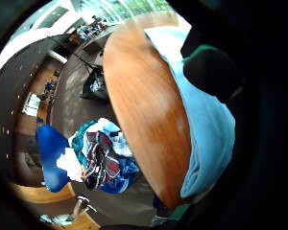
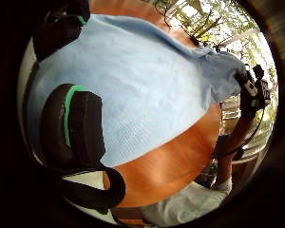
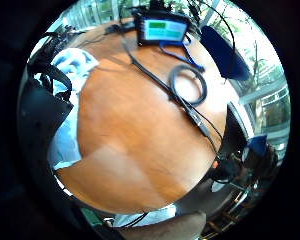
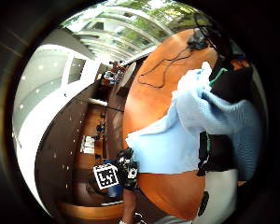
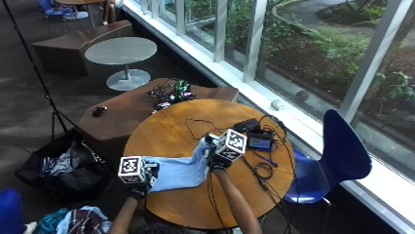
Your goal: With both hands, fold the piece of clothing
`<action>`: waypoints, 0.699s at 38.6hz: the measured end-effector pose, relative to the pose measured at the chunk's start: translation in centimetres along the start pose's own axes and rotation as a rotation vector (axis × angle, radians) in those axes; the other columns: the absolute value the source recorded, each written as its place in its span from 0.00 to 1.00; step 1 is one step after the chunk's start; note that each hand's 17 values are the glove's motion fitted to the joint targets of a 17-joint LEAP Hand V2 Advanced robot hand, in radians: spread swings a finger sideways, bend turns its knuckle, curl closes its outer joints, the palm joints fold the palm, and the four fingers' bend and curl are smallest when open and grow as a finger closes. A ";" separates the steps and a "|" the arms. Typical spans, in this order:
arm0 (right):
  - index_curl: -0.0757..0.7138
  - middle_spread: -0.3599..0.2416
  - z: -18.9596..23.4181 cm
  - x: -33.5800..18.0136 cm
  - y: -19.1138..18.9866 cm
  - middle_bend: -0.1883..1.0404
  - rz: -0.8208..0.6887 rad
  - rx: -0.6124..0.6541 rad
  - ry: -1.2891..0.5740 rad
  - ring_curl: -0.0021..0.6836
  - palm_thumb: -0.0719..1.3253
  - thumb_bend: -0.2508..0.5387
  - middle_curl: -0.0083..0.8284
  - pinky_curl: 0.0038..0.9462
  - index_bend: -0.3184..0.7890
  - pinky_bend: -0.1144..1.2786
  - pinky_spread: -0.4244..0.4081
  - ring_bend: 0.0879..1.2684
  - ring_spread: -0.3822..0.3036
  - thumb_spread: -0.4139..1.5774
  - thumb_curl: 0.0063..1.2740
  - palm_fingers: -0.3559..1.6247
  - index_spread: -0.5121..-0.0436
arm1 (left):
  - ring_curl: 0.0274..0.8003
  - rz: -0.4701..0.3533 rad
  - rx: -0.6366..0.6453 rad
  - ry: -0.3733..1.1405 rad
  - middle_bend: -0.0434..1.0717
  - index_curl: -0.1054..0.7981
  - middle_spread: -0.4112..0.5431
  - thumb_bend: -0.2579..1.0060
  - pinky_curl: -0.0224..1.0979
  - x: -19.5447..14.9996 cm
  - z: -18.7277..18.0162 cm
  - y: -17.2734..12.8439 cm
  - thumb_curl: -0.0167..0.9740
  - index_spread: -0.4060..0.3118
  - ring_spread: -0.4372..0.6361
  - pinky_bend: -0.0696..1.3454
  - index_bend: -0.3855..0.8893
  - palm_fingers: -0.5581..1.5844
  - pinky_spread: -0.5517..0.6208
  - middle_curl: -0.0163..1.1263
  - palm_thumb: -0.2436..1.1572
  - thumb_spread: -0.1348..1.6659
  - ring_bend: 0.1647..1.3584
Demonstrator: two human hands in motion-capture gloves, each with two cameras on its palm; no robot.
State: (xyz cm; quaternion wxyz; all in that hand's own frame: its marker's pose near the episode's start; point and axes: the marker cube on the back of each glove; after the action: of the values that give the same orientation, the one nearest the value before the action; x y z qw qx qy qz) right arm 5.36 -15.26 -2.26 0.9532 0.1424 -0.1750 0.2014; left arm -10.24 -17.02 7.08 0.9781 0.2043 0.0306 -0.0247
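I am early in the fold, by my reading. The light blue garment (image 5: 179,173) lies on the round wooden bench (image 5: 195,122), toward its near side, between my two hands. It looks mostly spread out, with no tidy stacked layers that I can make out from above.

My right hand (image 5: 217,158) is at the garment's right edge; the right thumb side palm view shows cloth (image 4: 210,116) bunched and lifted close against that palm, so I judge this grip is closed on the fabric. My left hand (image 5: 138,187) is at the left near edge. Its thumb side view shows my fingers (image 2: 78,126) over the cloth (image 2: 142,90), but whether they pinch it or only rest there I cannot tell.

What remains is nearly everything: bringing one side across, squaring it, then folding again. A tablet (image 5: 259,142) and cables sit far right, well apart.
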 end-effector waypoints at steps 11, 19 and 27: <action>0.43 0.29 8.7 -17.3 2.6 0.30 -0.417 -0.054 0.112 0.67 0.77 0.33 0.51 0.48 0.42 0.49 0.16 0.58 0.20 0.58 0.40 0.78 0.45 | 0.42 -0.107 0.074 0.082 0.20 0.52 0.26 0.20 0.42 -3.4 -10.0 3.3 0.25 0.30 0.35 0.32 0.42 0.59 0.56 0.35 0.37 0.88 0.23; 0.47 0.26 16.1 -21.4 8.7 0.30 -0.528 -0.208 0.281 0.68 0.79 0.29 0.51 0.48 0.42 0.48 0.15 0.58 0.20 0.55 0.42 0.78 0.43 | 0.42 -0.169 0.116 0.054 0.21 0.51 0.25 0.21 0.41 -5.7 -12.8 6.1 0.27 0.30 0.34 0.31 0.41 0.60 0.56 0.35 0.41 0.87 0.22; 0.49 0.25 17.4 -20.6 9.3 0.30 -0.609 -0.209 0.245 0.68 0.78 0.28 0.50 0.48 0.42 0.48 0.14 0.57 0.20 0.54 0.44 0.78 0.42 | 0.43 -0.214 0.100 0.060 0.21 0.50 0.25 0.21 0.41 -6.4 -11.8 6.3 0.28 0.31 0.34 0.30 0.41 0.60 0.56 0.36 0.43 0.87 0.22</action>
State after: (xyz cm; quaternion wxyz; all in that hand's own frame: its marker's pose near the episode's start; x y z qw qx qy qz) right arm -21.13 -19.91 7.16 0.9929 0.0643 -0.0283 -0.0959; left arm -16.85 -6.28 -0.71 0.9571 0.2489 0.0804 -0.1244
